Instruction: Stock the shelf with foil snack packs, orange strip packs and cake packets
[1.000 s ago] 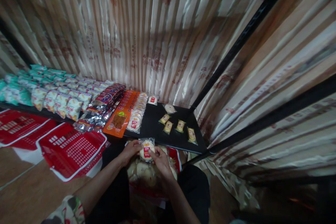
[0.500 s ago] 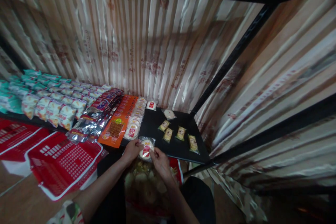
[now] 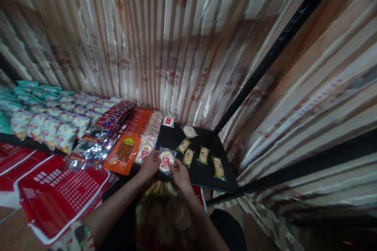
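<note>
Between my two hands is a clear packet of round white crackers (image 3: 166, 160) with a red label, held face up at the front edge of the black shelf (image 3: 203, 178). My left hand (image 3: 150, 164) pinches its left side, and my right hand (image 3: 180, 173) pinches the right side. Just left of it runs a row of matching cracker packets (image 3: 149, 135). A similar packet (image 3: 169, 121) lies at the back, with a plain white one (image 3: 189, 131) to its right. Several small yellow snack packets (image 3: 203, 154) lie right of my hands.
Left of the crackers lie an orange bag of stick snacks (image 3: 129, 141), dark shiny packets (image 3: 113, 119), white snack bags (image 3: 63, 133) and teal bags (image 3: 26, 94). Red baskets (image 3: 67, 192) stand below the shelf. A bag of round items (image 3: 163, 215) is under my arms. Black posts (image 3: 262, 66) frame the curtain.
My hands have moved the cracker packet slightly forward, so it now sits over the shelf's front edge. The view has shifted a little. Both hands keep their pinch.
</note>
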Motion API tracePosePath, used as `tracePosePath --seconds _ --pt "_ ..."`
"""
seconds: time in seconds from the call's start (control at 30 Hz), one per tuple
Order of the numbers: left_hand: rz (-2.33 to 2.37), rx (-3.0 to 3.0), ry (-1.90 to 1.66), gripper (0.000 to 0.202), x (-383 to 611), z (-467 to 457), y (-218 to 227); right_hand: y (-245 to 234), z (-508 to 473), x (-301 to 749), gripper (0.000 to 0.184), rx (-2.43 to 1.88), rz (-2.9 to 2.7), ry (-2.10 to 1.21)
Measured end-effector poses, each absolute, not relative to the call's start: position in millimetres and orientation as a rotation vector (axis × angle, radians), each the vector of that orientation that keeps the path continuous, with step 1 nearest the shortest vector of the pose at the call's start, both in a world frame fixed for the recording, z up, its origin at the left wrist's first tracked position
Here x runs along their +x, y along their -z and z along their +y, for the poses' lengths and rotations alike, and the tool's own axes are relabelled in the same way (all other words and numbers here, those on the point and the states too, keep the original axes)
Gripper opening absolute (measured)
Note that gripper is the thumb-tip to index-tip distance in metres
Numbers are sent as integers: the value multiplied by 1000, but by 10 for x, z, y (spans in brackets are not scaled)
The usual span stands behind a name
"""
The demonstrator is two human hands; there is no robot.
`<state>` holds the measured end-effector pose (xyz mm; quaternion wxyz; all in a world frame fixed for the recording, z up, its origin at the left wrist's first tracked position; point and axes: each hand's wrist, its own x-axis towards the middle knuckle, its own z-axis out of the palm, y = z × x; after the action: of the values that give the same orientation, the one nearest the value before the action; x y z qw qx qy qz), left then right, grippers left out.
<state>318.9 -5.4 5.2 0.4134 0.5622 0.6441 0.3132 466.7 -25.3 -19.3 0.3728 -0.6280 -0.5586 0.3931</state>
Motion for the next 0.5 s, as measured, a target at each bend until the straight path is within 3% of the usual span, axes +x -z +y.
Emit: tracePosePath --seconds 0.5 --pt "1732 1593 -863 42 3478 378 -352 76 538 4646 26 -1563 -1332 -985"
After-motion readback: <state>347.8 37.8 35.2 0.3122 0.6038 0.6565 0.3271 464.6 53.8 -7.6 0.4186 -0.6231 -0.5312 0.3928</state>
